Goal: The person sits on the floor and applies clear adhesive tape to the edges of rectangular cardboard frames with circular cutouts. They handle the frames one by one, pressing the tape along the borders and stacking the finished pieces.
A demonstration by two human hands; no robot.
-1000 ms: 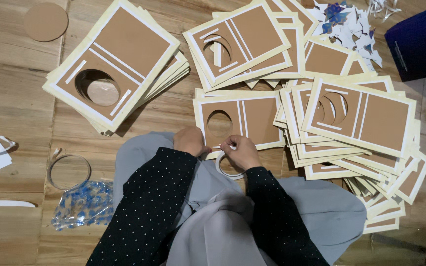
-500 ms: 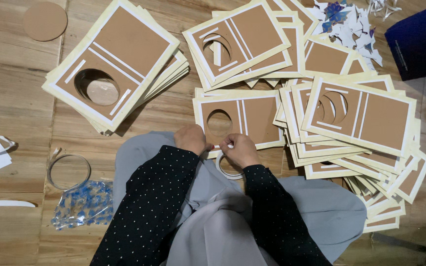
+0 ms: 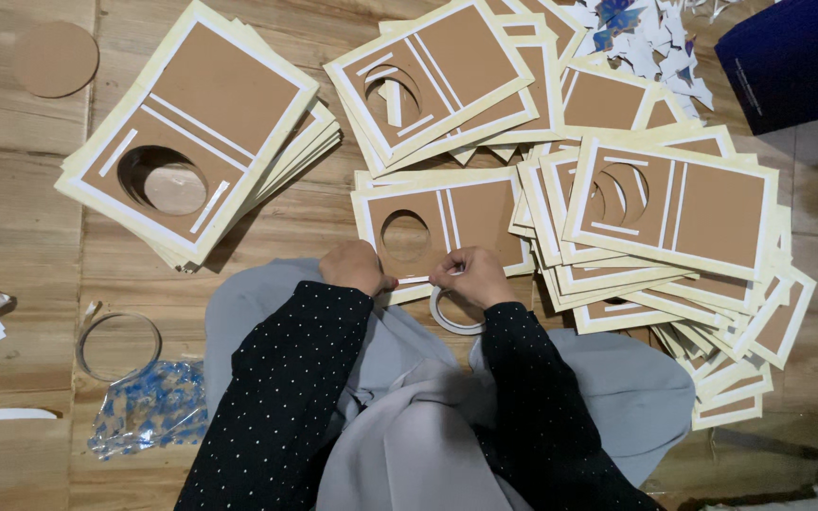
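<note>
Seated on a wooden floor [image 3: 11, 189], a person's left hand [image 3: 357, 268] and right hand [image 3: 473, 276] pinch a white tape strip [image 3: 415, 280] along the near edge of a brown cut-out card [image 3: 442, 225], tape roll [image 3: 454, 312] under the right wrist, amid many taped card stacks [image 3: 674, 218], suggesting work well advanced.

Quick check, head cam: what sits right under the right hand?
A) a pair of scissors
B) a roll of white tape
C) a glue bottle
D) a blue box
B: a roll of white tape lies just below the right hand, at the near edge of the brown card with a round hole that both hands work on; the left hand is beside it.
</note>
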